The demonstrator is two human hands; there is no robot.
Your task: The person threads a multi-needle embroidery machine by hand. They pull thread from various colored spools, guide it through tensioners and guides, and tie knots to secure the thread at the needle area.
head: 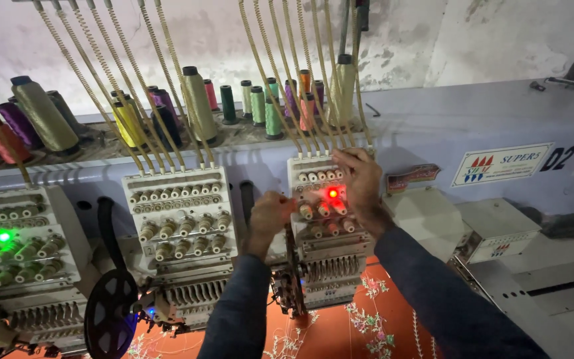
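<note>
Closest, at bottom edge: two dark blue sleeves, cut off at the elbows, reaching up and away over orange fabric [330, 332] stitched with pale floral sprigs, partly hidden beneath the arms. Next, left hand [270, 214] loosely curled, fingers bent inward against the left side of the embroidery head [323, 233], back of the hand toward the camera; hard to tell whether pinching a thread or only touching the casing. Right hand [360, 178] higher, fingers half open and bent, fingertips resting on the upper row of tension knobs at the head's top right; anything held between them too small to make out. Just beside that hand, on the same head, a glowing red lamp [332, 193], its glare blurring the knobs around it. Needle area below, dim and tangled, details unclear. Leftward, a second head [181, 229] with rows of cream knobs, then a third head [18, 256] cut off by the left edge, showing a green lamp [3, 236]. Low left, a black wheel [109, 312], partly out of view. Farther back, a shelf of thread cones [197, 103] in olive, yellow, purple, pink and green, with coiled thread guide tubes [280, 73] running up out of the top. Farthest, a stained whitish wall [486, 36].
</note>
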